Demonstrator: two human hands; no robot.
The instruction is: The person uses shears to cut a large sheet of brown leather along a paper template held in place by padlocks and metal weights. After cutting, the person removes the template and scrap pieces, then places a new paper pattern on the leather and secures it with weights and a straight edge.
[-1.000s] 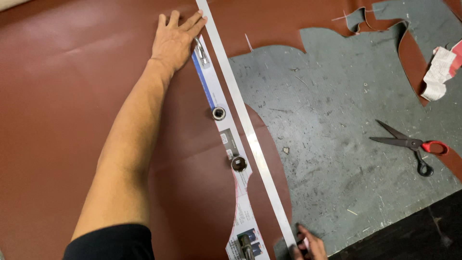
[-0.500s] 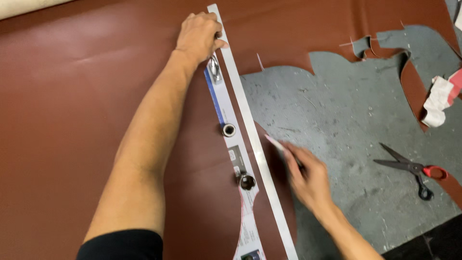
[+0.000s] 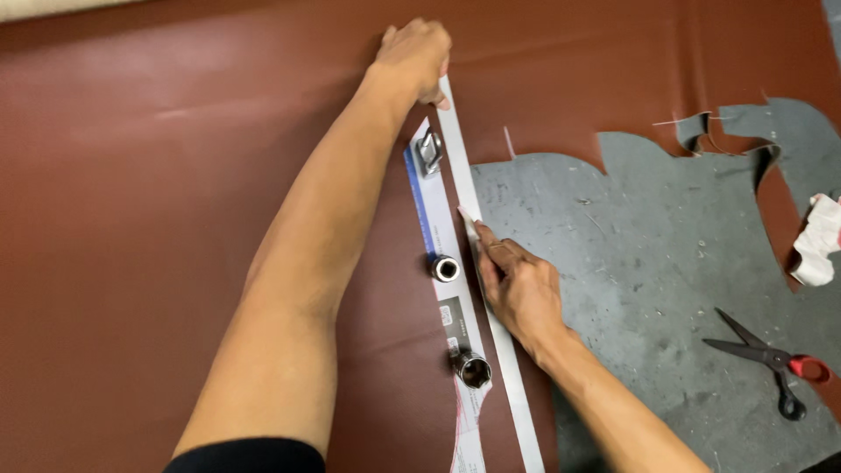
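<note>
Marking step, I'd say: left hand (image 3: 412, 57) pressed closed on the far end of the metal straightedge (image 3: 477, 254), pinning it over the brown leather sheet (image 3: 131, 219) on the bench (image 3: 648, 254). Right hand (image 3: 517, 289) pinches a small pale marker, looks like chalk (image 3: 467, 217), at the ruler's right edge. Two steel sockets (image 3: 445, 267) weigh down a paper template (image 3: 438, 228) just left of it. Scissors (image 3: 771, 357) lie well apart. Next likely needs steady ruler pressure. Versus half a second ago: right hand further up the ruler.
</note>
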